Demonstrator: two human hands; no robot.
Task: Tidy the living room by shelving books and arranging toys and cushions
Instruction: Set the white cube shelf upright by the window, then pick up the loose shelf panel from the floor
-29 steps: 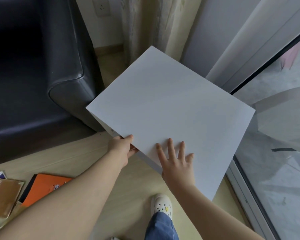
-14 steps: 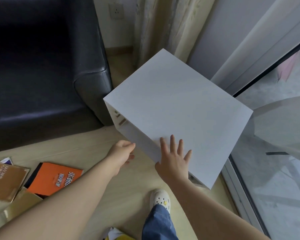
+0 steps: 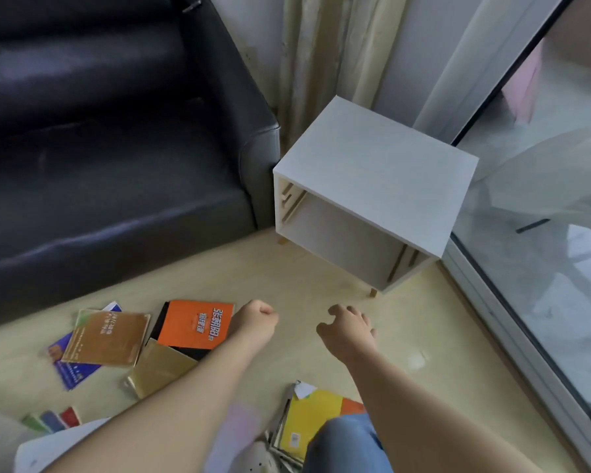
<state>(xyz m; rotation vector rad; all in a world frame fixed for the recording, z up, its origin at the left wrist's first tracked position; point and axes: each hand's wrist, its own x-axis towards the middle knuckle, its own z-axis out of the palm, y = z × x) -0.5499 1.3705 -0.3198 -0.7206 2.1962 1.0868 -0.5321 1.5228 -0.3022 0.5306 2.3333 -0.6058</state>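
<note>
My left hand (image 3: 256, 322) is curled into a fist and holds nothing. It hangs above the floor (image 3: 304, 278), just over the right edge of the orange book (image 3: 195, 324). My right hand (image 3: 348, 331) is beside it, a little apart, with the fingers loosely bent downward and nothing in them. Neither hand touches the shelf (image 3: 372, 179).

The shelf is a white box on short wooden legs (image 3: 373, 292). It stands upright on the floor ahead of my hands, in the corner between the dark sofa (image 3: 116, 148) and the glass door (image 3: 543, 233). Its left rear corner is close to the sofa's arm, and its open front faces me and to the left. A pale curtain (image 3: 318, 63) hangs behind it.

The books lie scattered on the floor. The orange book lies flat on something black. To its left is a brown book (image 3: 106, 337), lying partly on top of a blue one (image 3: 69, 370). A gold book (image 3: 159, 367) sits just below the orange one, and my left forearm crosses its corner. Nearer me, by my jeans knee (image 3: 345, 442), a yellow book (image 3: 313, 421) tops a small pile. At the lower left are a few thin booklets (image 3: 52, 419), red, blue and green, too blurred to read.
</note>
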